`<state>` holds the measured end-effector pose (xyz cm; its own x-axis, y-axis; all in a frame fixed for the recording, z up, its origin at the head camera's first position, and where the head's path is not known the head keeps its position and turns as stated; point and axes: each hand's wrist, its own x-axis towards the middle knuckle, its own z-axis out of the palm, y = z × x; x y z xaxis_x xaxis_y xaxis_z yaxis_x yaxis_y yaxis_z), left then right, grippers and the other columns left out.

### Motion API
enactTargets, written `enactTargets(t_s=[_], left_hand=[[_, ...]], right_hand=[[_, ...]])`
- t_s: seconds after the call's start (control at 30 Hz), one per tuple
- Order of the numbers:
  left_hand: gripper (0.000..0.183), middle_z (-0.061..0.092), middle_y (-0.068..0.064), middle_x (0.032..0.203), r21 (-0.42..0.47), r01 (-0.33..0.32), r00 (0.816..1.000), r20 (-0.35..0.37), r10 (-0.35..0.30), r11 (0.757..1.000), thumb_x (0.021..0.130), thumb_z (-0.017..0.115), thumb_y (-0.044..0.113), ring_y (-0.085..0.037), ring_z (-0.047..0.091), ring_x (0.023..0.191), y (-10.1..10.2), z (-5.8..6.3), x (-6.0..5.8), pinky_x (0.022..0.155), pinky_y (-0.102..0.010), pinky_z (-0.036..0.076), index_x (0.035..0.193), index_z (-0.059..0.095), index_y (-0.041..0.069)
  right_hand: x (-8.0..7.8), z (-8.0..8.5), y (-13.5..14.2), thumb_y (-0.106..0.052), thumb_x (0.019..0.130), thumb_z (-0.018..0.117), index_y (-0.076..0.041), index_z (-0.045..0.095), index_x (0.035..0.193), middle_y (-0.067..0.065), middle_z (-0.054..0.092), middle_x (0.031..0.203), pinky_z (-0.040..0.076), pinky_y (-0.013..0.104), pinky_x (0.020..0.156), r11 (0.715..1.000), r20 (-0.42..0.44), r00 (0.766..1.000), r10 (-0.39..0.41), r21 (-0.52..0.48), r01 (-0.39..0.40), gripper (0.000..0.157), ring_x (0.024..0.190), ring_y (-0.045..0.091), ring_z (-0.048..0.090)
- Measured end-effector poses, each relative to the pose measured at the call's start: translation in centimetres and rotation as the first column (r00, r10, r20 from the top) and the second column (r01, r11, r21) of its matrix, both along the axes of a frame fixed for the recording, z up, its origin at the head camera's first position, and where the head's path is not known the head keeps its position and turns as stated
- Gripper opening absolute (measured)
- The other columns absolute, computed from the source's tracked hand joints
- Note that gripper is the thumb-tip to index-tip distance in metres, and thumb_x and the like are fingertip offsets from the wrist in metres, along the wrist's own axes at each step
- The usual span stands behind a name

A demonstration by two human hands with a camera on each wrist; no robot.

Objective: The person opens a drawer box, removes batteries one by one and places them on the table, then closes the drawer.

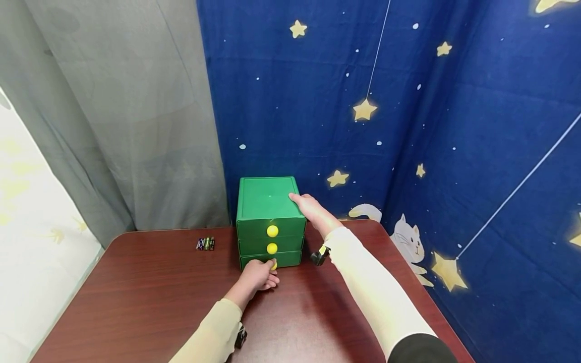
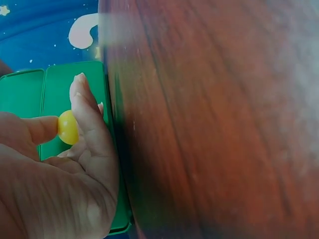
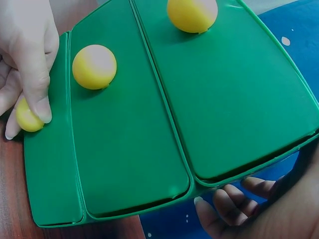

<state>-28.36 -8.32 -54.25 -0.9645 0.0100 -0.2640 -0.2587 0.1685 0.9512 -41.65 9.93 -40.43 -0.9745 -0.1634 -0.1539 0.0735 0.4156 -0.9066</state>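
Observation:
A green three-drawer box (image 1: 265, 194) stands at the back of the table, a round yellow knob on each drawer. My left hand (image 1: 258, 276) is at the lowest drawer (image 3: 52, 169). Its thumb and fingers pinch that drawer's yellow knob (image 2: 69, 127), partly covering it; the other fingers reach past the knob. My right hand (image 1: 313, 209) rests at the box's upper right edge, thumb lying on the top and fingers against the side. The middle knob (image 1: 272, 248) and the top knob (image 1: 272, 231) are untouched, and all the drawer fronts sit close to the frame.
Several small batteries (image 1: 206, 244) lie side by side on the dark red wooden table (image 1: 159, 292), left of the box. A grey curtain (image 1: 150, 126) and a blue star-patterned curtain (image 1: 290, 101) hang right behind the table's back edge.

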Motion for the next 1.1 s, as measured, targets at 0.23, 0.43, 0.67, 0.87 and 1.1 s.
enactTargets(t_s=[0.23,0.43,0.67,0.87,1.1], left_hand=[[0.046,0.077,-0.014,0.074,0.0,0.027,1.0,0.014,-0.027,1.0,0.115,0.055,0.027,-0.008,0.067,0.055,0.0,0.0,0.4,0.055,-0.022,0.057,0.102,0.074,-0.013],[0.046,0.076,-0.013,0.073,-0.003,0.04,0.999,0.018,-0.04,0.999,0.115,0.055,0.027,-0.007,0.067,0.054,-0.2,-0.1,1.1,0.055,-0.022,0.057,0.101,0.074,-0.012],[0.047,0.077,-0.015,0.076,-0.021,0.07,0.997,0.021,-0.07,0.997,0.115,0.055,0.029,-0.008,0.068,0.056,-0.4,0.2,2.1,0.055,-0.023,0.057,0.102,0.074,-0.011],[0.048,0.077,-0.016,0.075,-0.03,0.085,0.996,0.021,-0.084,0.996,0.115,0.055,0.03,-0.009,0.067,0.054,-0.3,0.2,2.8,0.055,-0.024,0.057,0.1,0.074,-0.011],[0.048,0.076,-0.014,0.072,-0.039,0.108,0.994,0.013,-0.108,0.993,0.116,0.054,0.03,-0.009,0.066,0.052,-0.2,0.0,3.8,0.053,-0.023,0.056,0.097,0.072,-0.01]], right_hand=[[-0.1,0.2,0.0,-0.058,0.111,0.054,0.0,0.044,0.162,0.021,0.054,0.156,0.042,0.052,0.122,1.0,-0.006,1.0,-0.008,-0.004,0.008,0.077,0.143,0.036,0.054],[-0.1,0.0,0.0,-0.058,0.112,0.054,0.001,0.046,0.159,0.022,0.057,0.15,0.044,0.051,0.12,1.0,-0.003,1.0,-0.001,-0.006,0.001,0.076,0.138,0.036,0.056],[-0.2,-0.1,0.0,-0.057,0.112,0.054,0.0,0.046,0.159,0.021,0.057,0.149,0.044,0.052,0.12,1.0,0.003,1.0,-0.003,-0.007,0.003,0.075,0.138,0.036,0.056],[-0.2,-0.1,0.0,-0.058,0.112,0.053,0.0,0.043,0.163,0.021,0.053,0.157,0.04,0.053,0.123,1.0,0.0,1.0,0.0,0.004,0.0,0.078,0.145,0.037,0.051],[-0.1,-0.1,0.1,-0.057,0.112,0.054,0.0,0.045,0.161,0.021,0.055,0.154,0.042,0.052,0.122,1.0,0.008,1.0,-0.009,-0.01,0.009,0.076,0.142,0.036,0.053]])
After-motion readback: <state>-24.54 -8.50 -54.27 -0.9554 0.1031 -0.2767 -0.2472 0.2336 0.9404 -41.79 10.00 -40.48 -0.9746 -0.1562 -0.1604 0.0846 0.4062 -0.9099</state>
